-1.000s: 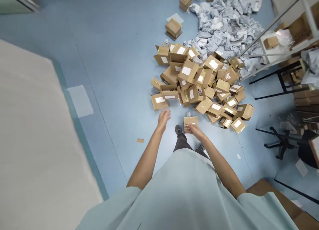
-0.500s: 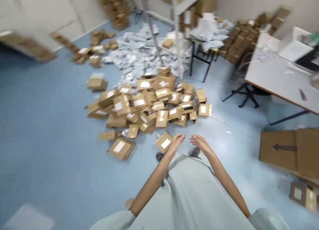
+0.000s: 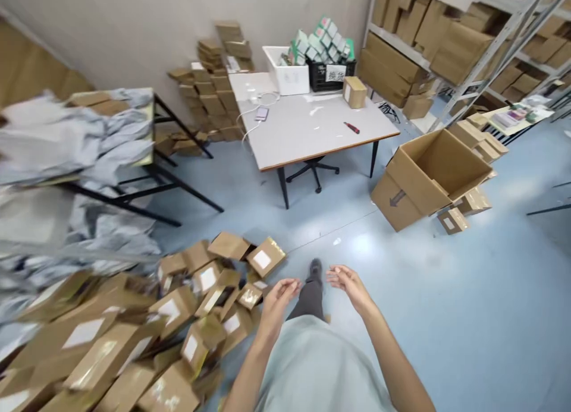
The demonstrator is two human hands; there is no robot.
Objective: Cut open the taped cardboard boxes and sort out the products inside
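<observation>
My left hand [image 3: 282, 298] hangs in front of my body with fingers loosely curled and apart, nothing in it. Across from it, my right hand [image 3: 348, 284] is likewise bare, its fingers bent and spread a little. Below them show my trouser leg and a dark shoe [image 3: 316, 268]. Nearest to the left hand lies a heap of taped cardboard boxes [image 3: 172, 310] with white labels; a small labelled box [image 3: 266, 257] sits at its upper right edge. Neither hand touches a box.
Ahead stands a grey table [image 3: 307, 129] with a white bin [image 3: 289, 73], a black crate [image 3: 328, 73], a small carton [image 3: 355, 92] and a red cutter [image 3: 351, 128]. A large open carton [image 3: 417, 186] stands at right. Grey mailing bags [image 3: 120, 123] cover a left table; shelves [image 3: 473, 94] hold boxes.
My view has swung right and moved forward, so the table and large carton are now ahead and the box heap lies at left. Both hands stay empty, slightly farther apart.
</observation>
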